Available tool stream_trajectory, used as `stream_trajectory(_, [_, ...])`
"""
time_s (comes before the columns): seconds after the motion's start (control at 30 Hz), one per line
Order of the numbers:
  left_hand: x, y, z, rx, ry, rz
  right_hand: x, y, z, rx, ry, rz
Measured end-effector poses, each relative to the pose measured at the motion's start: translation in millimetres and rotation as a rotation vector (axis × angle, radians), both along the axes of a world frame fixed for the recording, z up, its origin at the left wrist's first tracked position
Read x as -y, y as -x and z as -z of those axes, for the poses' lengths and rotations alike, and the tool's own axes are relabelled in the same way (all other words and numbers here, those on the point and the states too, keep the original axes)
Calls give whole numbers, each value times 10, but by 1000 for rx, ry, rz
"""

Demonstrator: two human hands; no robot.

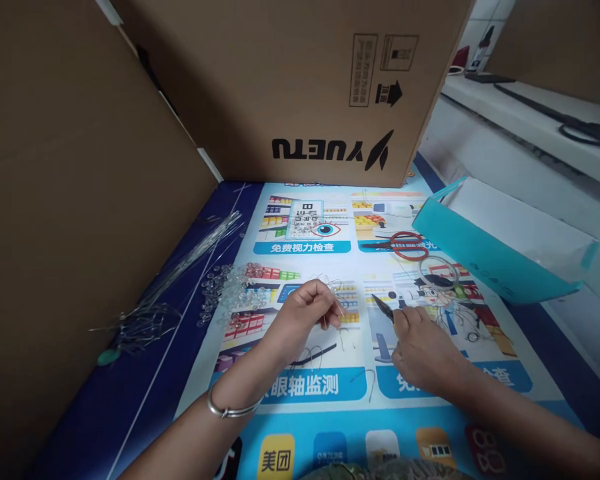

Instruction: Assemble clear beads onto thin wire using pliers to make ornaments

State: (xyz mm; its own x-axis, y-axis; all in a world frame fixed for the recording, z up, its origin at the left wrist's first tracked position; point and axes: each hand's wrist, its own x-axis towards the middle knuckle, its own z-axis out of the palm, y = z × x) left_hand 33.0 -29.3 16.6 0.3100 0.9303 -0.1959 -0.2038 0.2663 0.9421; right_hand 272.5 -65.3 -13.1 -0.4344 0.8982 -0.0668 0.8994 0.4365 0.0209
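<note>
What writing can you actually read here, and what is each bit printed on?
"YUETU", upside down: cardboard box.
"免费视力检查": printed mat, blue banner near the eye drawing.
"眼轴监测": mat, banner between the left hand and right hand.
"美团": mat, yellow icon at the bottom.
Box's small label and the mat's code panel: too small to read.

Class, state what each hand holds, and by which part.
Left hand pinches a thin wire near one end; right hand grips dark pliers by their handles.
</note>
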Motion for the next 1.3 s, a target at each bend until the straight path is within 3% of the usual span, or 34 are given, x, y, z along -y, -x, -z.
stream_trajectory(0.13, [-42,33,6,-5,1,-25,-54,-57,-33,-148,57,71])
stream_trajectory(0.27, [-75,72,-5,8,13,-47,-89,-77,-99,-289,102,21])
stream_trajectory(0.33, [-79,90,-27,28,40,-43,-124,-62,-125,-286,-25,-49])
stream_trajectory(0.53, [-71,108,-44,144,148,-28,-227,7,-205,-144,-599,-336])
stream_trajectory(0.7, [-74,91,-5,182,222,-12,-257,41,-290,-67,-833,-483])
stream_trajectory(1.3, [-45,54,11,258,313,6,-315,48,-415,-18,-902,-591])
